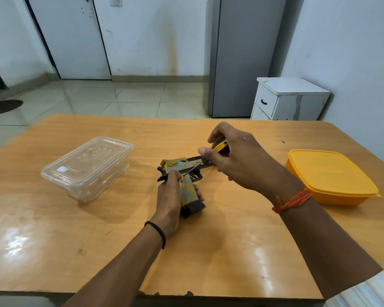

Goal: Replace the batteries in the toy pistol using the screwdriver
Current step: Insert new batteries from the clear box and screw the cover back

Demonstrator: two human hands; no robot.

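A yellow, white and black toy pistol [179, 165] lies on its side in the middle of the wooden table [98, 229], barrel pointing right. My left hand [169, 199] grips its handle from the near side, fingers curled round it. My right hand [237, 160] holds a screwdriver with a yellow and black handle [220, 146]. Its thin metal shaft [192, 170] slants down to the left, and the tip touches the pistol just above the grip. No batteries are in sight.
A clear plastic box with a lid [87, 168] stands on the table's left side. A closed yellow plastic box [329, 177] sits at the right edge. Beyond the table are a grey fridge [242, 56] and a small white cabinet [288, 99].
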